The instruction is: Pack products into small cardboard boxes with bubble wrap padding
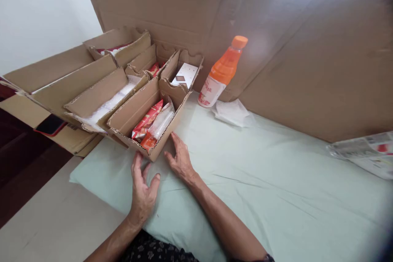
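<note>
In front of me a cardboard box [123, 123] holds red snack packets [149, 119] and a clear plastic packet [163, 122]. My left hand [143, 188] is at its near end, fingertips up against the lower edge, thumb apart. Along the box's right side lies my right hand [181, 158], fingers stretched out, its fingertips at the wall. Neither hand is wrapped around anything. Just behind, a smaller cardboard compartment contains a white box [186, 74]. To the left, a long cardboard tray [92, 94] has white bubble-like wrap [115, 102] inside.
An orange-capped bottle [222, 71] leans beside a folded white tissue [231, 112]. Cardboard panels [307, 49] stand along the back. More cardboard trays [58, 67] and a dark phone-like object [50, 125] are at left. Plastic packaging [365, 151] lies at right on the pale green cloth [276, 188].
</note>
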`<action>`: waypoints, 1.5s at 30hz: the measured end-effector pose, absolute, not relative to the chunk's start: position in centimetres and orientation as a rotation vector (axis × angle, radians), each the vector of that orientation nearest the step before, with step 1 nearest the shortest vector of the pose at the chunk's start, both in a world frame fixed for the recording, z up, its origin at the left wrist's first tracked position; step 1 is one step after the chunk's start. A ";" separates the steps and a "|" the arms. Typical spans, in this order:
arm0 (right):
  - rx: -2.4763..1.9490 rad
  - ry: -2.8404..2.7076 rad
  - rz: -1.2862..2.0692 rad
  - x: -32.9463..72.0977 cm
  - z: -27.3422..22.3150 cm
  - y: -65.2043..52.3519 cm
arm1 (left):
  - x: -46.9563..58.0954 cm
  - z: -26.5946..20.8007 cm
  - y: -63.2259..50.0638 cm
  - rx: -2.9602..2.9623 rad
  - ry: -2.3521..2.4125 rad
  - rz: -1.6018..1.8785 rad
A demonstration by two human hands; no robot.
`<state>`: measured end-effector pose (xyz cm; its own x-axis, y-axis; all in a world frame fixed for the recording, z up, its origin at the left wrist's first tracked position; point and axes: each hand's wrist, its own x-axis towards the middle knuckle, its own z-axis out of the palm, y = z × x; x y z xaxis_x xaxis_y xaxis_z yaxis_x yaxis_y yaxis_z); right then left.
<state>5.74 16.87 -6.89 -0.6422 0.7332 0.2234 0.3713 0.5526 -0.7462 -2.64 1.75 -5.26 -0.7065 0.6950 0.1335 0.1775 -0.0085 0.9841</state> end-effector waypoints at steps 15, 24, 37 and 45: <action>-0.960 -2.198 0.826 7.6 -0.1 18.2 | -3.3 -6.3 2.2 0.910 1.728 1.807; -0.751 -3.165 0.075 -0.4 17.9 24.9 | -2.8 -6.6 2.4 0.901 1.711 1.840; -0.658 -3.623 -0.232 -4.8 14.0 25.8 | -2.3 -7.4 2.7 0.958 1.866 1.808; -0.658 -2.811 0.446 3.9 19.5 28.4 | -7.2 -2.2 -0.8 1.523 2.309 1.723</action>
<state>3.85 28.37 19.54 -0.8756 0.4618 0.1420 0.3951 0.8535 -0.3397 -7.23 -0.81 -2.17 -0.5581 0.5978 0.5754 0.7217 0.0076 0.6921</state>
